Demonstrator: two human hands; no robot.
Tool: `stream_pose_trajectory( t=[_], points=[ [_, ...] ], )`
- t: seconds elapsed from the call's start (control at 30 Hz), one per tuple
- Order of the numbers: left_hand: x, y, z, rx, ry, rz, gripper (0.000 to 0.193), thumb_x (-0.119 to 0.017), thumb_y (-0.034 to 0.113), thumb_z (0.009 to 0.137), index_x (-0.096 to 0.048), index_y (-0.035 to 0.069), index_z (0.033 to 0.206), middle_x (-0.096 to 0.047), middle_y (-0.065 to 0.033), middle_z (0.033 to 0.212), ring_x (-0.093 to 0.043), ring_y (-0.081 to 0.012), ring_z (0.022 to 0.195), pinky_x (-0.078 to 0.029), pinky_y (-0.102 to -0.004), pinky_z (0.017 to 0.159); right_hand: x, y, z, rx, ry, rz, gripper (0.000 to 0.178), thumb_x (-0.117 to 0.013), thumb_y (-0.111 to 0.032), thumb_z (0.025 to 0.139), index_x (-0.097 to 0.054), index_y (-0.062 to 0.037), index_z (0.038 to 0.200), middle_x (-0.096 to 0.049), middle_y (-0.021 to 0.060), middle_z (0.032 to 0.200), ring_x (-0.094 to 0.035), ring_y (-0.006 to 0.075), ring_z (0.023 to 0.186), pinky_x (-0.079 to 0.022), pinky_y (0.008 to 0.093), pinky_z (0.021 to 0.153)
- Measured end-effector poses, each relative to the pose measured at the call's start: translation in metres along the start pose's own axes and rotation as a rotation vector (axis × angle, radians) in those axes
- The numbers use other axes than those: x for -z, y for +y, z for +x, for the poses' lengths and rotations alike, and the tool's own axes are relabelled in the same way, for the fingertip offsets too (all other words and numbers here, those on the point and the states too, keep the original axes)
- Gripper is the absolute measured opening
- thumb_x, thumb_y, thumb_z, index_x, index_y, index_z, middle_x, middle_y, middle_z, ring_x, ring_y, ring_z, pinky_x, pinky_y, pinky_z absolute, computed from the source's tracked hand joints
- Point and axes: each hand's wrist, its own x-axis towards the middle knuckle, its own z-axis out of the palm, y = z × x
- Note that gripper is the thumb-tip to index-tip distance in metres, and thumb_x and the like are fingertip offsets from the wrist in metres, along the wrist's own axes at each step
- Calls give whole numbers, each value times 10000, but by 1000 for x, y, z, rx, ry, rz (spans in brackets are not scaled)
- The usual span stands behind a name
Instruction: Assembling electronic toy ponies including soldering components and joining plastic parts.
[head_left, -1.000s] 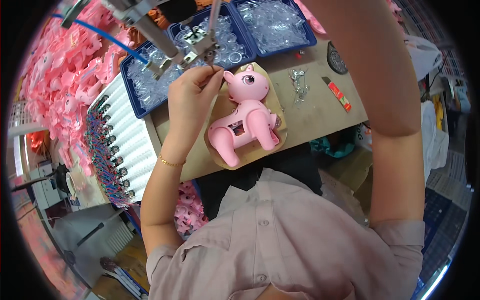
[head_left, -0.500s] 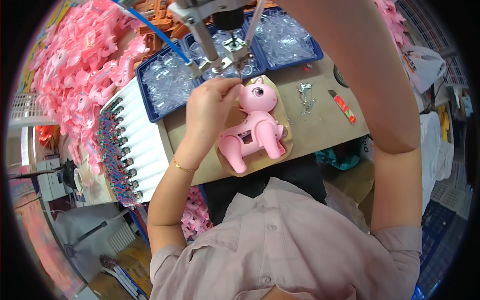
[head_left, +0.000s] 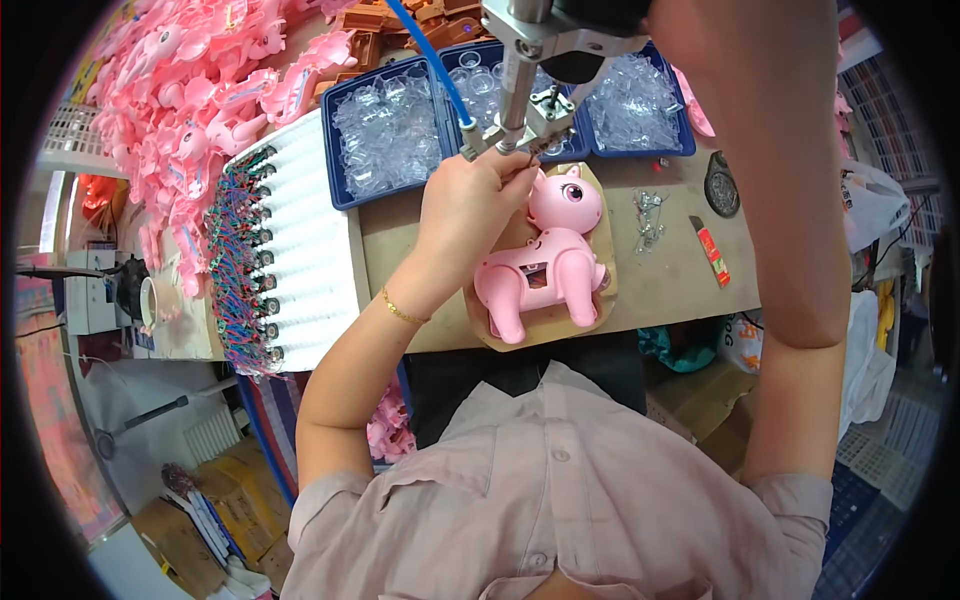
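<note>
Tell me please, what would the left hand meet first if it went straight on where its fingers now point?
Probably the overhead machine, at its thin lower tip, which appears right by the fingertips of the left hand; perhaps the pink toy next, though depth is unclear here.

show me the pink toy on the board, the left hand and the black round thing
Pink toy [head_left: 549, 249], head view: on its body
Left hand [head_left: 468, 202], head view: back of hand
Black round thing [head_left: 721, 187], head view: its middle
</note>
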Motion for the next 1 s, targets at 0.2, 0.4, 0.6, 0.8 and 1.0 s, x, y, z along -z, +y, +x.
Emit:
stream_pose_trajectory(
  t=[0.2, 0.4, 0.6, 0.8, 1.0],
  points=[
    [2, 3, 2, -45, 3, 25, 179, -670, 214, 814, -726, 74, 910, -650, -138, 671, -630, -301, 594, -499, -359, 578, -2, -3, 6, 12, -3, -21, 346, -682, -302, 817, -584, -4, 964, -577, 48, 777, -582, 91, 655, -462, 227, 572],
    [1, 5, 5, -100, 28, 76, 160, -656, 179, 833, -708, 34, 877, -615, -132, 625, -585, -245, 526, -448, -317, 533, -1, -7, 9, 18, 3, -42, 341, -680, -298, 818, -585, -4, 961, -577, 47, 777, -579, 90, 650, -459, 226, 569],
    [-3, 6, 6, -127, 48, 60, 163, -662, 184, 832, -704, 28, 853, -614, -127, 618, -584, -251, 525, -447, -320, 530, 5, -13, 10, 24, 26, -66, 335, -679, -294, 818, -586, -4, 958, -576, 47, 776, -576, 89, 644, -457, 226, 565],
    [-8, 8, 2, -64, 72, 17, 147, -676, 179, 817, -706, 39, 850, -636, -133, 666, -602, -267, 587, -467, -337, 561, 7, -15, 7, 13, 38, -86, 330, -678, -291, 818, -587, -4, 956, -576, 46, 776, -574, 89, 639, -454, 225, 561],
    [0, 32, -11, -281, 61, 203, 261, -673, 154, 778, -654, 22, 1002, -642, -126, 1005, -609, -283, 835, -503, -354, 687, 16, -5, 3, -50, 6, -163, 325, -676, -287, 819, -588, -4, 953, -576, 46, 776, -571, 88, 633, -451, 224, 557]
  ],
)
